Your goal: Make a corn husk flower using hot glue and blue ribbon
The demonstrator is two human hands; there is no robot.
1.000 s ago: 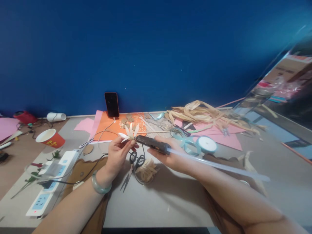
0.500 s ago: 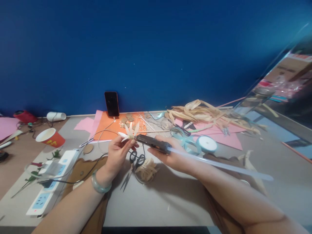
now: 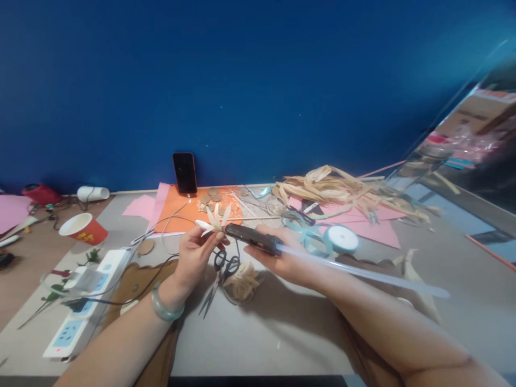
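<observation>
My left hand (image 3: 195,251) pinches a pale flower of thin pointed petals (image 3: 217,217), which looks like corn husk, at its base. My right hand (image 3: 282,260) is wrapped around a black glue gun (image 3: 252,237). A long clear glue stick (image 3: 363,270) sticks out of its back end. The gun's nozzle points left at the flower's base; whether the two touch I cannot tell. Below my hands lie scissors (image 3: 217,279) with black handles, blades partly apart. Beside them is a small round bundle of cut husk strips (image 3: 243,282).
A power strip (image 3: 83,306) with plugs and cords lies left, near a tilted red paper cup (image 3: 84,228). A phone (image 3: 185,173) leans on the blue wall behind orange paper (image 3: 173,207). Dried husks (image 3: 326,185), a ribbon spool (image 3: 342,237) and pink paper (image 3: 379,231) lie right.
Almost nothing differs. Both hands keep their hold on the flower and the glue gun, and the nozzle end has shifted only very slightly.
</observation>
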